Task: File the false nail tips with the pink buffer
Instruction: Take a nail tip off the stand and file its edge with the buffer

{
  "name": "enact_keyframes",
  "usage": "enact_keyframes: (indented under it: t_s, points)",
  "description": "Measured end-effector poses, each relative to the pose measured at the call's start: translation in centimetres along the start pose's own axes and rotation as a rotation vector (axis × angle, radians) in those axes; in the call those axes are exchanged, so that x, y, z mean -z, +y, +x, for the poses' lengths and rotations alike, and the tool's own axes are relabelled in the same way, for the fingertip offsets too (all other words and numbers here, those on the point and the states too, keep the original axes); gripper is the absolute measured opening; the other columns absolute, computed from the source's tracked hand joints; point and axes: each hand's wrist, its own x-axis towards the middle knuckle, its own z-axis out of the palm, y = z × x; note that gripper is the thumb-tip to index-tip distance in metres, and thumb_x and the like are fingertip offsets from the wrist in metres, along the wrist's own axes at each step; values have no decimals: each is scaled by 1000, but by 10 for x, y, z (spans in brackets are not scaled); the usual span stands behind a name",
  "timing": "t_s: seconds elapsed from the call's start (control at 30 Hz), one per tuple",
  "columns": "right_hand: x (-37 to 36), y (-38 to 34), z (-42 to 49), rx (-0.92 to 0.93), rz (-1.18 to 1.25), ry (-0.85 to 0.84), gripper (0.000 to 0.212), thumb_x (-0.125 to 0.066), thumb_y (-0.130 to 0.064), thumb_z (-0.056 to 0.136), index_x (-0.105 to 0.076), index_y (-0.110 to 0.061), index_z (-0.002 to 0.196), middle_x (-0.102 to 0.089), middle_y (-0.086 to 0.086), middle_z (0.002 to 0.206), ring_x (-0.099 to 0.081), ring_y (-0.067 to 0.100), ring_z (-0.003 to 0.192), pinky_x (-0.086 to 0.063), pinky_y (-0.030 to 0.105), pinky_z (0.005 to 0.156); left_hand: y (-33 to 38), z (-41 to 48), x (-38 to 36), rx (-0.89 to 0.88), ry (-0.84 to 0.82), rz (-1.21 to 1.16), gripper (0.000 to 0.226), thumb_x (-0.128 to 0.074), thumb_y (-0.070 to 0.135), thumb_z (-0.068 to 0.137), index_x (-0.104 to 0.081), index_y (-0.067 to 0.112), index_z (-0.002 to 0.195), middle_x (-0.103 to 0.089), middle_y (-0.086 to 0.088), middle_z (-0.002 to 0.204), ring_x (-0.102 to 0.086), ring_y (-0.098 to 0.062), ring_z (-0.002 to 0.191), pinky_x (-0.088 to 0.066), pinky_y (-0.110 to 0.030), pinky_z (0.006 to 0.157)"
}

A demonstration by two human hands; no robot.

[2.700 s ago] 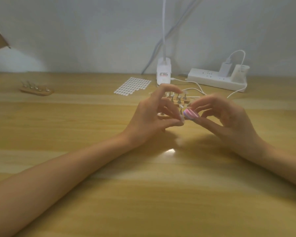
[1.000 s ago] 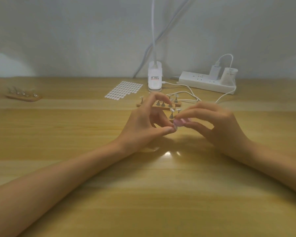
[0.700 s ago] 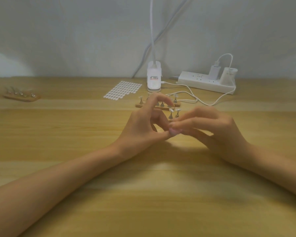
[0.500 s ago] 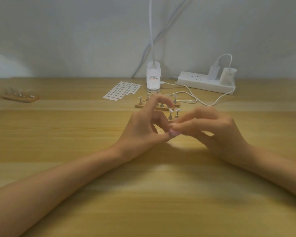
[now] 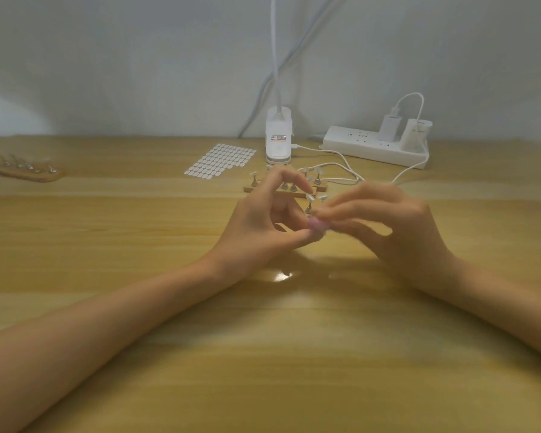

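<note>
My two hands meet over the middle of the wooden table [image 5: 138, 307]. My right hand [image 5: 394, 226] pinches the small pink buffer [image 5: 317, 225] between thumb and fingers. My left hand [image 5: 263, 226] pinches a false nail tip on its little stand; the tip is mostly hidden behind the buffer and my fingertips. The buffer lies against that tip. Just behind my hands a wooden holder [image 5: 253, 188] carries several more nail tips on metal stands.
A sheet of small white stickers [image 5: 221, 160] lies behind, left of a white clip lamp base [image 5: 278, 137]. A white power strip [image 5: 375, 146] with chargers and a cable sits at the back right. A second wooden stand holder [image 5: 28, 171] lies far left.
The pink buffer shows more than half a second ago as my right hand shifts it a little against the tip. My left hand keeps its pinch in nearly the same place.
</note>
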Motion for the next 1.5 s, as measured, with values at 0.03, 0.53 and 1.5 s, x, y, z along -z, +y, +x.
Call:
enact_keyframes:
  t_s: [0.03, 0.53, 1.5]
  points:
    - [1, 0, 0, -20, 8, 10, 18, -76, -7, 87, -78, -8, 105, -74, 5, 102, -72, 21, 95, -53, 55, 78, 0, 0, 0, 1, 1, -9, 43, -82, 10, 79, -53, 17, 109, -73, -4, 73, -74, -21, 74, -51, -25, 61]
    - [0, 0, 0, -29, 39, 13, 18, -76, -10, 89, -75, -13, 106, -74, 4, 100, -71, 19, 93, -54, 47, 79, -1, 2, 2, 22, -20, -58, 46, -84, 4, 77, -52, 18, 107, -73, 0, 73, -71, -16, 72, -49, -23, 62]
    - [2, 0, -1, -8, 1, 5, 19, -71, -10, 91, -74, -15, 110, -74, 3, 103, -70, 16, 97, -52, 53, 79, 0, 1, 1, 13, -38, -79, 44, -83, 0, 79, -53, 17, 106, -71, 0, 71, -72, -19, 73, -57, -38, 73]
